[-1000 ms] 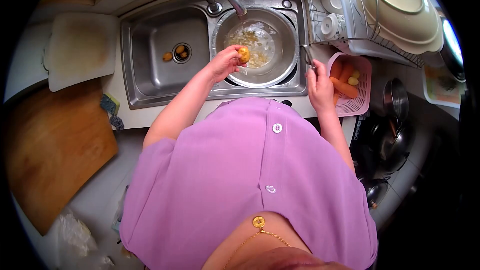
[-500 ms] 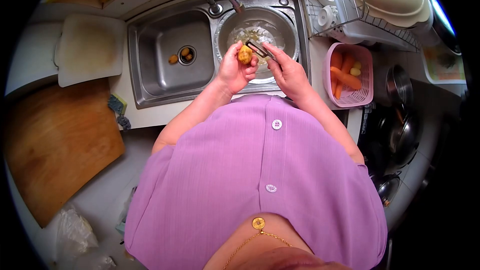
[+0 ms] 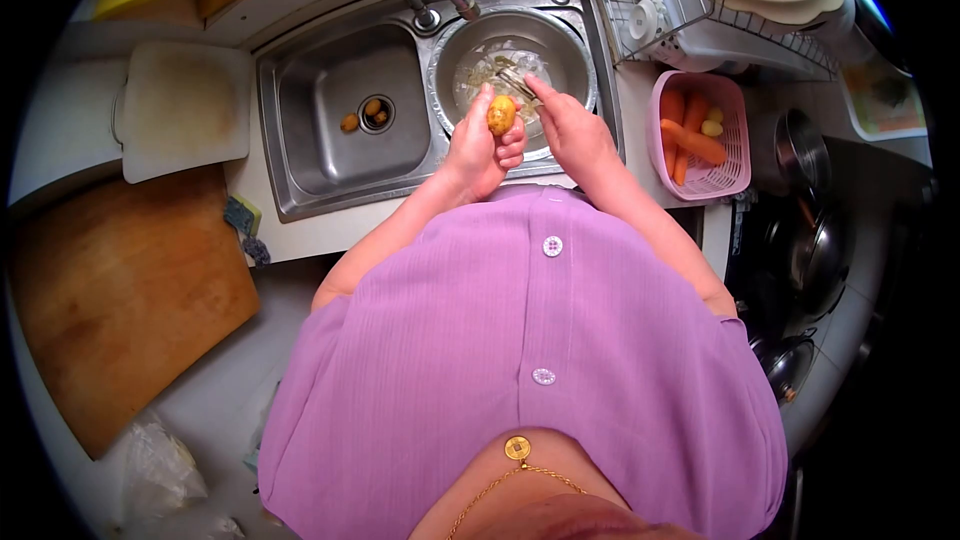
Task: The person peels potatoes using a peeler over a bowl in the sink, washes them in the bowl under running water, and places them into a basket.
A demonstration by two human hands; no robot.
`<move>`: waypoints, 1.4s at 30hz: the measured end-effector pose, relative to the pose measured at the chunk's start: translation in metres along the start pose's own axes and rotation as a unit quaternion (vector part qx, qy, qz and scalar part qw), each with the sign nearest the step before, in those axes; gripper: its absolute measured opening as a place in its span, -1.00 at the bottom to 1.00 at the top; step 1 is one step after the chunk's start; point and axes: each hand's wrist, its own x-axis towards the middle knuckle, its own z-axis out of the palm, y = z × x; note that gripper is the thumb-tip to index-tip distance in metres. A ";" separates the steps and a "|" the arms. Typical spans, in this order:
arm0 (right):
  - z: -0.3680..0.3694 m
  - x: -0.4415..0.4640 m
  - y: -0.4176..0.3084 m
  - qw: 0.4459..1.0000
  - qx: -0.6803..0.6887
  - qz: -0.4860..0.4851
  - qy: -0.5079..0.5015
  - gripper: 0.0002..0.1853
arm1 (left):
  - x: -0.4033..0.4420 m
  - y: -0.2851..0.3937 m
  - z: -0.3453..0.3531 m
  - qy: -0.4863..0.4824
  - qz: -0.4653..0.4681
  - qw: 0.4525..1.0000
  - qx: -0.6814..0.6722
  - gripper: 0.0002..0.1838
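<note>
The potato (image 3: 502, 115) held in the left hand (image 3: 476, 148), over the near side of the bowl (image 3: 573, 58), could be dropped if its surface proves slick; the left hand could be nicked should the peeler (image 3: 516, 84), gripped by the right hand (image 3: 578, 135), skid. The potato is oval and mottled yellow-brown; the peeler is slim and metallic; the bowl is round, shiny steel.

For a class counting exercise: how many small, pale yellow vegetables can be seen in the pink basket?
2: the nearer pale vegetable and, just beyond it, the farther pale vegetable, both beside the carrots in the pink basket. More may be hidden underneath.
</note>
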 end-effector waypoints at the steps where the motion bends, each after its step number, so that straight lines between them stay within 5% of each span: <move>1: 0.003 0.000 0.009 0.999 0.017 0.021 0.033 -0.54 | -0.001 0.001 0.001 0.000 -0.002 1.000 0.002 -0.52; 9: -0.001 -0.001 -0.014 0.992 0.090 -0.054 0.073 -0.53 | 0.010 0.003 -0.015 -0.009 0.020 0.999 -0.044 -0.44; 14: 0.000 -0.001 -0.025 0.995 0.006 -0.096 0.002 -0.44 | 0.017 -0.002 -0.019 0.012 0.030 0.998 -0.047 -0.43; 23: 0.021 0.001 0.025 0.999 -0.019 0.013 0.028 -0.47 | 0.002 0.006 -0.003 0.021 0.009 0.998 -0.053 -0.51; 28: 0.013 0.004 0.001 0.981 0.154 0.119 0.015 -0.62 | 0.007 0.008 -0.011 0.011 0.027 0.997 -0.078 -0.47; 30: 0.010 0.010 -0.011 0.928 0.347 0.133 -0.003 -0.64 | 0.010 0.005 -0.012 0.023 0.018 0.997 -0.072 -0.42; 33: 0.005 0.014 -0.016 0.955 0.261 0.134 -0.053 -0.61 | 0.012 0.001 -0.012 0.026 0.037 0.999 -0.006 -0.39; 42: 0.010 0.007 -0.011 0.936 0.333 0.106 -0.038 -0.61 | 0.004 0.002 -0.016 0.019 -0.012 0.997 0.077 -0.38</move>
